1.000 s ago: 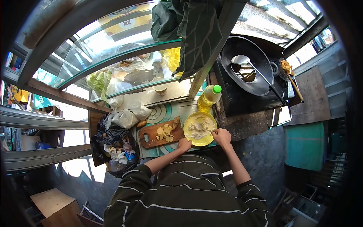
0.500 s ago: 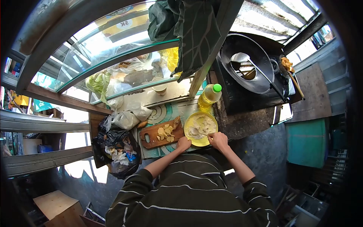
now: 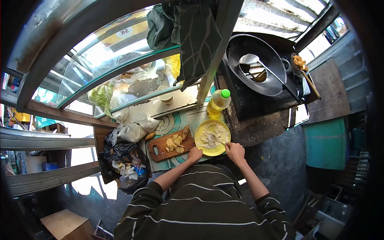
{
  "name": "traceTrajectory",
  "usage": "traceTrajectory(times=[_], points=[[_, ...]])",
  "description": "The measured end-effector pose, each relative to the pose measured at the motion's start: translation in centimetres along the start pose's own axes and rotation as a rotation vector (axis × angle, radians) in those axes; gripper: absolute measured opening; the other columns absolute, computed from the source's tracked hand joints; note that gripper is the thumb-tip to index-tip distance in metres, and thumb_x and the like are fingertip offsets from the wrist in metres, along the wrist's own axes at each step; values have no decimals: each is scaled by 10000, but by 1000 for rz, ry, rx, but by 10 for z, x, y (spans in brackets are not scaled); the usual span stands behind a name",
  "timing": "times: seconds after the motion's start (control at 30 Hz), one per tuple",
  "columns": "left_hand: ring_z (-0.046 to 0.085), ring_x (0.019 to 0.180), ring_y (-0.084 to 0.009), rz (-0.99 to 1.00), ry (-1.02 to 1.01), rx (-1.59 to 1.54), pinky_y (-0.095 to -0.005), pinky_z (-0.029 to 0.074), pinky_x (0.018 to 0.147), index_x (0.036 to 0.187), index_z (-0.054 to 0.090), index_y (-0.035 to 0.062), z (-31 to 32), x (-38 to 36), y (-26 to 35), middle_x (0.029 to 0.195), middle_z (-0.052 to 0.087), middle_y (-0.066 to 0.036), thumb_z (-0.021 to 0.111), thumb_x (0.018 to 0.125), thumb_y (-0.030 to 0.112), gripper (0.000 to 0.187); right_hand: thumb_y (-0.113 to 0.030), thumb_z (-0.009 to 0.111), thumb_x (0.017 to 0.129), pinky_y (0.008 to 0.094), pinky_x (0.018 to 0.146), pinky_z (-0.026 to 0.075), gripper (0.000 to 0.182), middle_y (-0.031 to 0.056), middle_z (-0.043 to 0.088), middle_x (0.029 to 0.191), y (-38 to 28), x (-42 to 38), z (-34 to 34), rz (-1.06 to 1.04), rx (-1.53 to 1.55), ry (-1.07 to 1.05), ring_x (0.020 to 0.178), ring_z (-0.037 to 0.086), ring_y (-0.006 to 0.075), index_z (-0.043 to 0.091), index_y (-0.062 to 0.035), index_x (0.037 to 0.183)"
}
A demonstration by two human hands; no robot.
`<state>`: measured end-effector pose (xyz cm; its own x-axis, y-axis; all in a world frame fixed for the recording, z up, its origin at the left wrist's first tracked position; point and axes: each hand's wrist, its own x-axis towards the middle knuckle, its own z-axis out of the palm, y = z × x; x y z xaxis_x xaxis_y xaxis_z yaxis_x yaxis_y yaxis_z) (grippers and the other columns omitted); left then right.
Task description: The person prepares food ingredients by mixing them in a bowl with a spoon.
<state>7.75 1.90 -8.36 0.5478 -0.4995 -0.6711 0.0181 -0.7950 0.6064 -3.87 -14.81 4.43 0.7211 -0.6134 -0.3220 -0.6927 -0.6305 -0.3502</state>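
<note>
A yellow bowl holds a pale floury batter. My left hand is closed on the bowl's lower left rim. In my right hand, at the bowl's right side, is the handle of a spoon whose end lies in the batter. To the left, a wooden cutting board carries several pale sliced pieces. Just behind the bowl stands an oil bottle with a green cap.
A large wok with a ladle sits on the black stove at the upper right, beside a strainer of fried food. Left are plastic bags and a black trash bag. A glass case rises behind.
My right hand has shifted slightly right and down, and the spoon has moved within the batter. The whole view has shifted a little. My left hand stays on the rim.
</note>
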Motion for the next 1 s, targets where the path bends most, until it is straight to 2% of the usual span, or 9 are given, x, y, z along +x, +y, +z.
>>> traceTrajectory(times=[0.03,0.27,0.47,0.53,0.63,0.77,0.87,0.93,1.0], points=[[616,561,-252,32,12,-18,-365,476,597,638,659,11,-1,-1,1,544,599,-128,490,742,263,321,-248,543,770,428,626,498,208,176,622,709,4,-2,1,33,-23,27,667,619,336,689,-127,855],[607,532,-248,29,38,-12,-356,474,581,622,658,14,-2,-6,8,535,597,-125,490,741,257,318,-230,517,787,433,636,502,222,191,618,717,18,7,2,151,-8,213,687,615,356,680,-111,881],[613,551,-268,14,41,-76,-373,477,603,628,638,-21,-3,-13,15,531,594,-131,481,747,226,316,-263,514,792,449,727,479,271,248,604,799,-11,4,25,306,249,67,780,598,391,672,-71,899],[610,543,-264,-71,69,-149,-370,472,589,625,632,-26,-2,-16,18,530,593,-132,486,744,224,313,-270,521,785,436,736,480,274,232,612,822,0,-6,24,324,238,39,796,602,377,674,-85,916],[600,521,-260,-11,84,-89,-364,467,578,615,627,-24,-1,-15,15,532,594,-130,486,743,217,307,-273,530,780,407,735,483,264,195,630,837,18,-16,1,355,257,-48,819,611,352,682,-99,907],[600,513,-241,-25,87,-122,-350,466,559,603,618,-29,4,-17,17,527,595,-122,495,737,204,295,-261,522,782,409,744,482,280,204,630,852,8,-6,10,406,332,65,835,610,354,671,-77,932],[562,466,-224,-77,18,-216,-353,445,497,632,626,-21,15,-15,17,544,598,-89,502,745,201,279,-276,526,793,411,764,478,302,213,627,875,-19,2,31,416,344,43,867,601,365,659,-58,957],[468,400,-180,-409,-37,-493,-330,409,436,721,642,-12,28,-13,22,526,549,-29,509,763,211,263,-278,528,794,411,764,478,299,216,626,874,-22,-4,32,393,347,28,864,601,367,661,-65,957],[371,372,-138,-478,-112,-614,-281,337,374,823,649,7,32,-9,21,511,478,14,489,826,285,321,-280,530,794,412,764,478,296,219,625,872,-18,-7,30,374,345,18,860,601,368,663,-72,956]])
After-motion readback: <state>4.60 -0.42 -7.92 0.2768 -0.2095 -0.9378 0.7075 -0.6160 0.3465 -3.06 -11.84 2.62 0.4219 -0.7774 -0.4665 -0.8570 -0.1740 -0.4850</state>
